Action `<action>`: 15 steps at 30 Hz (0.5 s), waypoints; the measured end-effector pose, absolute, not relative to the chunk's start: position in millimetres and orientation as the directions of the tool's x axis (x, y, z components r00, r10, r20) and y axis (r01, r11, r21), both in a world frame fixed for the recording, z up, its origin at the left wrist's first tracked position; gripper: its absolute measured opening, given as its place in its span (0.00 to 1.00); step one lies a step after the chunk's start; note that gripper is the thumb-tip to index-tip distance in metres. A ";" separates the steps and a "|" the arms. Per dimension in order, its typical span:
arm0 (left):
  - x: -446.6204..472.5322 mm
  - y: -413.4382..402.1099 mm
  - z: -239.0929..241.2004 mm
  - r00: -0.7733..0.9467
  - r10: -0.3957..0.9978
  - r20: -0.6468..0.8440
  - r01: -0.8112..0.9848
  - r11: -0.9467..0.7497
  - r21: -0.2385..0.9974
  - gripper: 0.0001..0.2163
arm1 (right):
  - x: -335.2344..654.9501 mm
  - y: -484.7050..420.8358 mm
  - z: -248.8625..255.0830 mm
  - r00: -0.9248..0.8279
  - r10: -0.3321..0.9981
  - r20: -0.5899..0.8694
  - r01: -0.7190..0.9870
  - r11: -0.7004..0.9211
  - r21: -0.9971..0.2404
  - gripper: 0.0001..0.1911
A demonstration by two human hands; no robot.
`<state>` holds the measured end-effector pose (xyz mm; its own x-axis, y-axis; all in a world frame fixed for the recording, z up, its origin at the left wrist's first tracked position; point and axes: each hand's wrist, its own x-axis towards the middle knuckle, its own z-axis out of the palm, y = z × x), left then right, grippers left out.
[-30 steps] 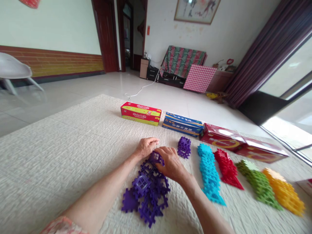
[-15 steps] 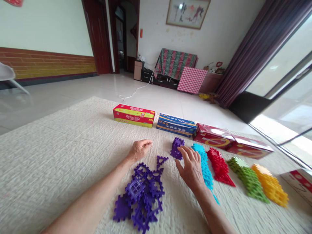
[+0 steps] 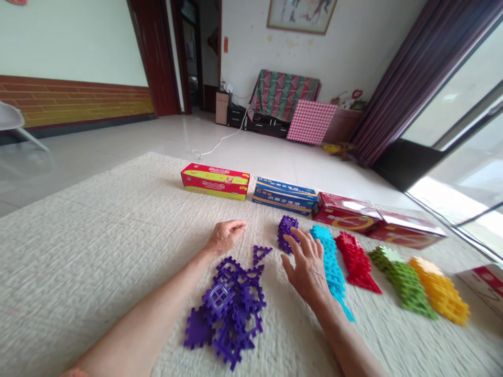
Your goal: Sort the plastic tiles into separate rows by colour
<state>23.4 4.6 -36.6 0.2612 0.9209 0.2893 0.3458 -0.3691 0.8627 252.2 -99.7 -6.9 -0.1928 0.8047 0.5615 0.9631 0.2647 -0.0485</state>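
My left hand [image 3: 227, 236] rests on the pale rug with its fingers curled together, and no piece shows in it. Below it lies a loose heap of purple interlocking plastic tiles [image 3: 231, 309], some solid, some window-like frames. A purple triangular frame [image 3: 260, 254] sits apart between my hands. My right hand [image 3: 307, 264] is open, fingers spread, just right of a small purple tile stack [image 3: 286, 233]. Its fingertips partly overlap that stack in view; whether they touch it I cannot tell. Close by on its right runs an overlapping row of light blue tiles [image 3: 332, 262].
Further right lie rows of red tiles [image 3: 356, 262], green tiles [image 3: 404, 285] and yellow tiles [image 3: 440, 288]. Behind them stand a red-yellow box [image 3: 215, 182], a blue box [image 3: 285, 196] and dark red boxes [image 3: 348, 214]. Another box [image 3: 485, 285] stands at the right edge.
The view has tilted slightly down, shifting the scene a little. Both hands hold nearly the same pose, and the tiles lie as before.
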 end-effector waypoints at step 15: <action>22.7 7.5 -38.8 0.235 0.936 0.261 0.316 -0.327 0.891 0.14 | 224.2 -108.2 -2.8 -0.464 0.836 0.294 0.717 0.549 -0.430 0.14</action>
<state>22.7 7.5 -38.8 0.2350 0.9364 0.2608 0.3157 -0.3273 0.8906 224.2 -108.2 -2.8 -0.4640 0.8357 0.2938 0.7167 0.5491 -0.4299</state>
